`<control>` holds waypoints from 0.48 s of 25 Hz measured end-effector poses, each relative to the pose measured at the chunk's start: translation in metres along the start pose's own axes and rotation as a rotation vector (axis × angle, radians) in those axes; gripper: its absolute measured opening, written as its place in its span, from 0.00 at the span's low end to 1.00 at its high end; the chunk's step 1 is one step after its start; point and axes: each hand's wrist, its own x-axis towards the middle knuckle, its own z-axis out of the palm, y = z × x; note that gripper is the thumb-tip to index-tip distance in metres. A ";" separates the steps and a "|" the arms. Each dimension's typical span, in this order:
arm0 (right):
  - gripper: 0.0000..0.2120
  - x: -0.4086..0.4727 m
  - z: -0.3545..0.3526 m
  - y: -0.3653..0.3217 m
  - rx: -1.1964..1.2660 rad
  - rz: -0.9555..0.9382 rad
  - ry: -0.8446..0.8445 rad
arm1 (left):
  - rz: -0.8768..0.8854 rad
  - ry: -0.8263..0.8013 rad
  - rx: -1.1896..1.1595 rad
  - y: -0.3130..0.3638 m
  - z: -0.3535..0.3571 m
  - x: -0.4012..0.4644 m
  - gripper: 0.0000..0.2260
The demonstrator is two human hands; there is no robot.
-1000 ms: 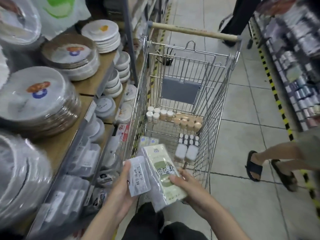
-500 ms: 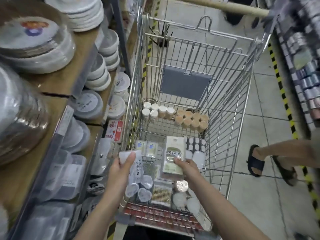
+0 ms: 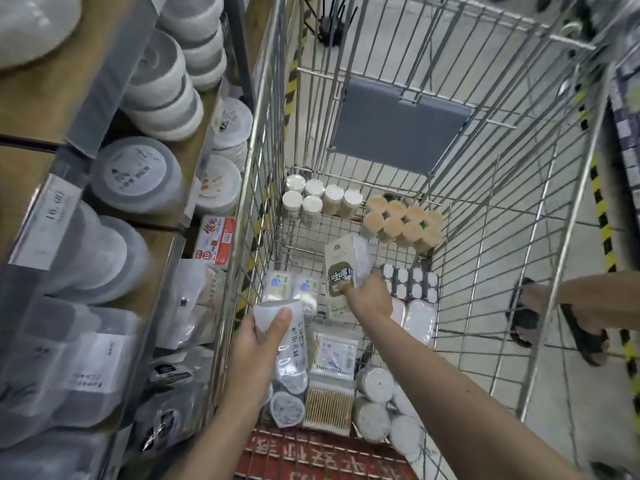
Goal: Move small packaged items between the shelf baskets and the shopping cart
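Inside the shopping cart (image 3: 512, 216), the right hand (image 3: 367, 295) pinched a green-labelled packet (image 3: 341, 276) low over the wire floor — apparently to set it down. The left hand (image 3: 260, 344) clasped a clear cup pack (image 3: 287, 336) above the cart's near end — seemingly waiting its turn.

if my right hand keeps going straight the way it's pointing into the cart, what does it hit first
Probably the cluster of tan-topped tubes standing on the cart floor. Your right hand, holding the green-labelled pack, points up the cart toward them. Depth is unclear, so the hand might pass above them to the far wire wall.
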 end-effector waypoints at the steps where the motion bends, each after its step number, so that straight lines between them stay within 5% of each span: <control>1: 0.28 0.002 0.004 0.000 -0.044 0.010 0.012 | -0.001 -0.009 -0.005 0.000 0.000 0.001 0.12; 6: 0.37 0.017 0.027 0.009 -0.119 0.031 -0.003 | -0.023 -0.025 0.000 -0.011 0.000 0.011 0.18; 12: 0.32 0.026 0.039 0.019 -0.004 0.109 -0.127 | -0.035 -0.030 -0.047 -0.018 0.001 0.015 0.13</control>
